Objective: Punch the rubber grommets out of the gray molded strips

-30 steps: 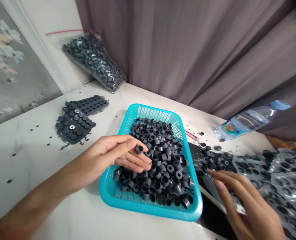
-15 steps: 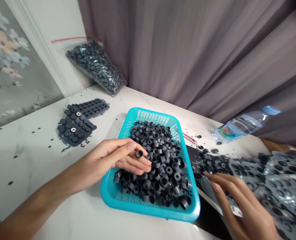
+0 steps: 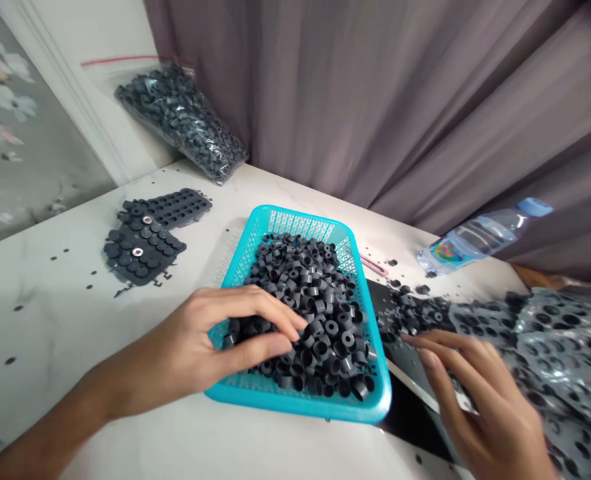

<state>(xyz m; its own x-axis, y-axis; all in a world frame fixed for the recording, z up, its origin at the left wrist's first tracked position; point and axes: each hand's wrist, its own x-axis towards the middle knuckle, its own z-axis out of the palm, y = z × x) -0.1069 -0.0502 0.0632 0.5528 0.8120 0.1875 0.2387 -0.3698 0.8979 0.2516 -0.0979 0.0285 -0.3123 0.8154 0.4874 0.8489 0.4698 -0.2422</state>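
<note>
My left hand point(image 3: 240, 333) is turned palm down over the turquoise basket point(image 3: 382, 400), its thumb and fingers apart and the fingertips at the heap. No cap shows between those fingers; the underside of the hand is hidden. Small dark grey cylindrical caps point(image 3: 320, 327) fill much of the basket, some showing a hole in the end. To the right of the basket, my right hand point(image 3: 475, 387) has its fingers stretched out, with the fingertips beside a loose pile of dark caps point(image 3: 420, 310). Nothing can be seen held in it.
Dark moulded sheets point(image 3: 560, 347) with round holes lie at the right. A water bottle point(image 3: 485, 237) lies behind them, near a pink tool point(image 3: 374, 265). Studded dark pads point(image 3: 148, 247) rest at left, and a filled zip bag point(image 3: 185, 120) leans at the wall. Black bits dot the white table point(image 3: 50, 347).
My left hand has turned from palm up, with a cap on its fingers, to palm down over the basket; that cap no longer shows. My right hand has barely moved.
</note>
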